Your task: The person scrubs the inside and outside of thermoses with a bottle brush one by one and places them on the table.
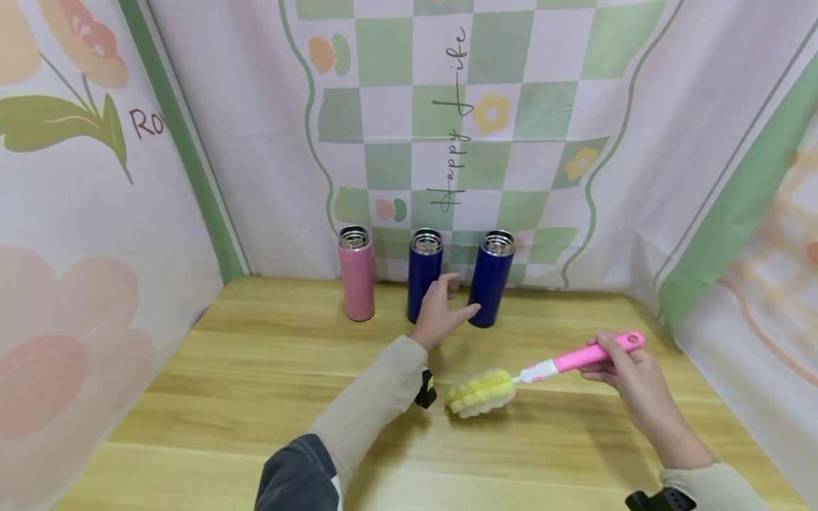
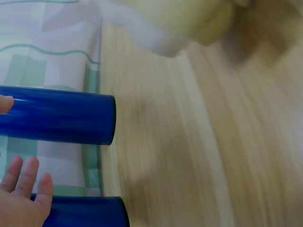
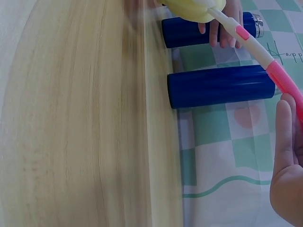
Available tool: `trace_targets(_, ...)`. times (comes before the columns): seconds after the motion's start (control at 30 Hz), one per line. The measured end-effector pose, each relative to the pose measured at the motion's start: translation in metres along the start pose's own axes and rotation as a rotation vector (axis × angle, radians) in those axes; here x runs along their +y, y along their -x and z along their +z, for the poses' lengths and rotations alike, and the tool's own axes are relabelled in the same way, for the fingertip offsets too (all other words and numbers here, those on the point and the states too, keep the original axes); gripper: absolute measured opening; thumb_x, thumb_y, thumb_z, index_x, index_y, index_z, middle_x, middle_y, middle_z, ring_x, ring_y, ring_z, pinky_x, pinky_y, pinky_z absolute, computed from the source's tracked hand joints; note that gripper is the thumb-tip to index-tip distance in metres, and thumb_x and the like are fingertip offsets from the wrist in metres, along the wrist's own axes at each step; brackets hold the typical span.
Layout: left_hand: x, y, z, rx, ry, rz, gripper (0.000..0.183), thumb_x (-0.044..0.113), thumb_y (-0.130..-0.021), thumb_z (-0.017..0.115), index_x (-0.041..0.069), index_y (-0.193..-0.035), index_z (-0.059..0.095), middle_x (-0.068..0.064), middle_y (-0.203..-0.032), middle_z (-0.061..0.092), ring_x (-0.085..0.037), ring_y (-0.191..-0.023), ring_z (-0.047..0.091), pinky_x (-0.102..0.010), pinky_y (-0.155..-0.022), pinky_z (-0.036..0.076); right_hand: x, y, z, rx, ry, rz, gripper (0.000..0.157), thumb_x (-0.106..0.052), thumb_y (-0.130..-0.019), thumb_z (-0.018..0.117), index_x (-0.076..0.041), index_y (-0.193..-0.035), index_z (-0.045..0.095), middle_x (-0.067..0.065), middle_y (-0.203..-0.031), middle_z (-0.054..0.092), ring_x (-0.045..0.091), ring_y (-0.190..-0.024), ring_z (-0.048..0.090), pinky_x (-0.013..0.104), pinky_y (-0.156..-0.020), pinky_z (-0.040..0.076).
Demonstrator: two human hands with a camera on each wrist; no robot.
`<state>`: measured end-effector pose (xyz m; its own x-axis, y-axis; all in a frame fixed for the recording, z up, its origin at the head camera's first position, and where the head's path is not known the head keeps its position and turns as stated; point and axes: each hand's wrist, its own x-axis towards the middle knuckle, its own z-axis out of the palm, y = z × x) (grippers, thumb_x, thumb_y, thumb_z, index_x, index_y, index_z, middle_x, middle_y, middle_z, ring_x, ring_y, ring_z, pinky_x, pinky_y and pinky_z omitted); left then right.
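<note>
My right hand (image 1: 629, 380) grips the pink handle of a bottle brush (image 1: 571, 360). Its yellow and white sponge head points left, close over the table. My left hand (image 1: 441, 311) reaches between two dark blue bottles, fingers spread and holding nothing. The thumb overlaps the lower left side of the right blue bottle (image 1: 493, 277); the other fingers are in front of the middle blue bottle (image 1: 418, 284). In the left wrist view, the spread fingers (image 2: 27, 177) show near the lower bottle. Both bottles stand upright with uncapped steel necks.
A pink bottle (image 1: 358, 280), also uncapped, stands upright left of the blue ones. All three are near the back edge of the wooden table (image 1: 255, 383). A patterned curtain (image 1: 441, 113) hangs right behind them, with more fabric at both sides.
</note>
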<state>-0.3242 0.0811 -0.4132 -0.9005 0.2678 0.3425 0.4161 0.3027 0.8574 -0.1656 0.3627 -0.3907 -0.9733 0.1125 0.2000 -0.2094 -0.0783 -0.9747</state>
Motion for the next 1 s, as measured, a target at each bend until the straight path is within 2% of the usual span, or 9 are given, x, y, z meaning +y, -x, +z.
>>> trace_targets(0.2,0.003,-0.015,0.017,-0.014,0.051,-0.098,0.076,0.032,-0.085,0.082,0.009,-0.147,0.045,-0.017,-0.137,0.054,-0.032,-0.121,0.057,-0.038,-0.097,0.048,-0.003,-0.001,-0.005,-0.003,0.001,-0.012,0.023,-0.016,-0.105,0.053,-0.014,-0.095,0.074,0.005,-0.086,0.074,0.016,-0.07,0.072,0.028,-0.069,0.058)
trace_targets(0.37,0.009,-0.025,0.026,-0.029,0.044,-0.133,0.081,0.035,-0.086,0.081,0.011,-0.152,0.04,-0.014,-0.145,0.051,-0.032,-0.129,0.051,-0.043,-0.102,0.045,-0.004,-0.001,-0.007,-0.019,0.008,-0.014,0.024,-0.015,-0.105,0.053,-0.013,-0.095,0.074,0.006,-0.085,0.074,0.017,-0.07,0.072,0.029,-0.068,0.058)
trace_targets(0.57,0.012,-0.031,0.034,-0.042,0.01,-0.206,0.085,0.037,-0.088,0.078,0.013,-0.156,0.032,-0.009,-0.15,0.047,-0.027,-0.132,0.049,-0.044,-0.106,0.042,-0.004,-0.001,-0.009,-0.046,0.032,-0.01,0.024,-0.015,-0.106,0.052,-0.013,-0.096,0.073,0.006,-0.086,0.073,0.016,-0.071,0.071,0.028,-0.069,0.058)
trace_targets(0.63,0.013,-0.032,0.035,-0.042,0.031,-0.235,0.088,0.036,-0.088,0.077,0.013,-0.158,0.029,-0.009,-0.152,0.045,-0.027,-0.135,0.047,-0.044,-0.108,0.04,-0.003,-0.001,-0.01,-0.054,0.022,-0.011,0.024,-0.015,-0.106,0.051,-0.012,-0.097,0.073,0.007,-0.086,0.073,0.016,-0.071,0.071,0.028,-0.069,0.058)
trace_targets(0.73,0.016,-0.032,0.038,-0.025,0.048,-0.261,0.09,0.034,-0.089,0.077,0.009,-0.158,0.025,-0.011,-0.153,0.043,-0.028,-0.137,0.045,-0.044,-0.11,0.037,-0.002,-0.001,-0.01,-0.069,0.007,-0.017,0.024,-0.014,-0.106,0.05,-0.011,-0.098,0.073,0.007,-0.087,0.072,0.017,-0.072,0.071,0.028,-0.069,0.058)
trace_targets(0.83,0.018,-0.031,0.043,-0.008,0.01,-0.274,0.091,0.036,-0.09,0.076,0.007,-0.159,0.024,-0.014,-0.154,0.042,-0.029,-0.137,0.044,-0.043,-0.11,0.037,-0.001,0.0,-0.01,-0.074,-0.002,-0.013,0.025,-0.014,-0.106,0.05,-0.011,-0.098,0.073,0.008,-0.087,0.072,0.017,-0.072,0.071,0.028,-0.07,0.058)
trace_targets(1.0,0.018,-0.033,0.051,0.051,-0.063,-0.288,0.086,0.041,-0.088,0.076,0.014,-0.157,0.033,-0.017,-0.146,0.044,-0.031,-0.13,0.049,-0.046,-0.104,0.043,0.001,0.0,-0.01,-0.064,-0.01,-0.006,0.026,-0.013,-0.107,0.049,-0.011,-0.098,0.073,0.008,-0.088,0.072,0.017,-0.073,0.071,0.028,-0.071,0.058)
